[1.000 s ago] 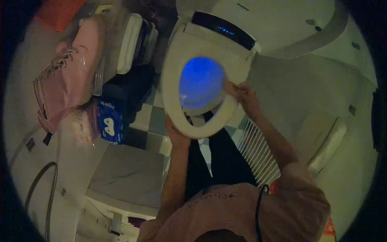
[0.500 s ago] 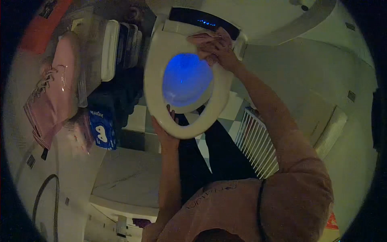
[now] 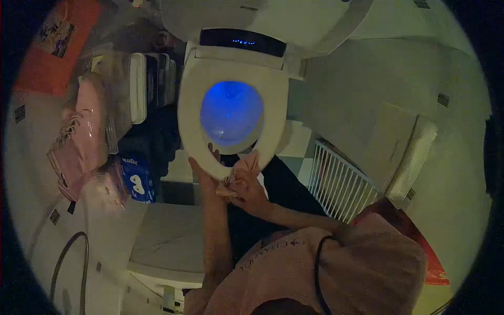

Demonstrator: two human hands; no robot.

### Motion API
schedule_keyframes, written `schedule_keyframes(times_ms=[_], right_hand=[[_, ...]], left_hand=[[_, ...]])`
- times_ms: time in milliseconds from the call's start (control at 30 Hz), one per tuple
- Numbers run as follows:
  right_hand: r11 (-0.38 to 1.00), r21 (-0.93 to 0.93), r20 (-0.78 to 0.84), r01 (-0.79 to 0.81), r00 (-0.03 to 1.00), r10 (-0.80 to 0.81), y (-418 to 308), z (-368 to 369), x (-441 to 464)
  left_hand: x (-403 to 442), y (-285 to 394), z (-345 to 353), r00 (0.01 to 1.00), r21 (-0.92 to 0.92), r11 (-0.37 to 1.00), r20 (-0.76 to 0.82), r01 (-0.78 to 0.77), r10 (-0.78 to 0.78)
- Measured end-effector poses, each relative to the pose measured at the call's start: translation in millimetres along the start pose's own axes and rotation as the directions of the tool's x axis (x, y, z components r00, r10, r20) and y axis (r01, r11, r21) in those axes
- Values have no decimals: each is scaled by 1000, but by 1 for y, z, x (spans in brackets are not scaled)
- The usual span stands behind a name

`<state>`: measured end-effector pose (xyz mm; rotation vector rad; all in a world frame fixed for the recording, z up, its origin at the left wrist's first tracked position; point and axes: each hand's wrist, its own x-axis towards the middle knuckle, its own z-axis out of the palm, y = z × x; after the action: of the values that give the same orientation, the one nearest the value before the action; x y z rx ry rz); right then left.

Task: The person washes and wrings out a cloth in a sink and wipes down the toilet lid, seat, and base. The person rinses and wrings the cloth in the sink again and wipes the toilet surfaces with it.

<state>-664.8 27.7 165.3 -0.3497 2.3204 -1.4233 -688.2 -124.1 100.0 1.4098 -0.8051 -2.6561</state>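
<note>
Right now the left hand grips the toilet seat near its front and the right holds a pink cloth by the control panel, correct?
Wrong spot: the head view shows the right hand holding the pink cloth at the front edge of the toilet seat. Left hand: as stated.

One head-worn view looks forward and steeply down past the wearer's chest, its edges perhaps rounded by the lens.

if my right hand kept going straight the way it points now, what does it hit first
Probably your left wrist, just beyond the pink cloth in your right hand; depth is unclear, so it might pass over or under.
</note>
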Motion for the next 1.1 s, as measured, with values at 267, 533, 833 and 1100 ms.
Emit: schedule_keyframes(times_ms=[267,533,833,1100], right_hand=[[838,529,51,-130,991,122,16,-96,31],[717,-635,-535,287,506,-677,-6,-197,216],[289,-929,-176,231,411,-894,-35,-189,331],[-80,-859,381,505,527,-760,-9,-98,378]], left_hand=[[-13,30,111,877,377,796,121,-474,465],[83,97,266,342,614,-339,727,-713,596],[68,48,193,563,745,-50,544,-665,621],[-5,-127,-180,932,967,242,-162,84,325]])
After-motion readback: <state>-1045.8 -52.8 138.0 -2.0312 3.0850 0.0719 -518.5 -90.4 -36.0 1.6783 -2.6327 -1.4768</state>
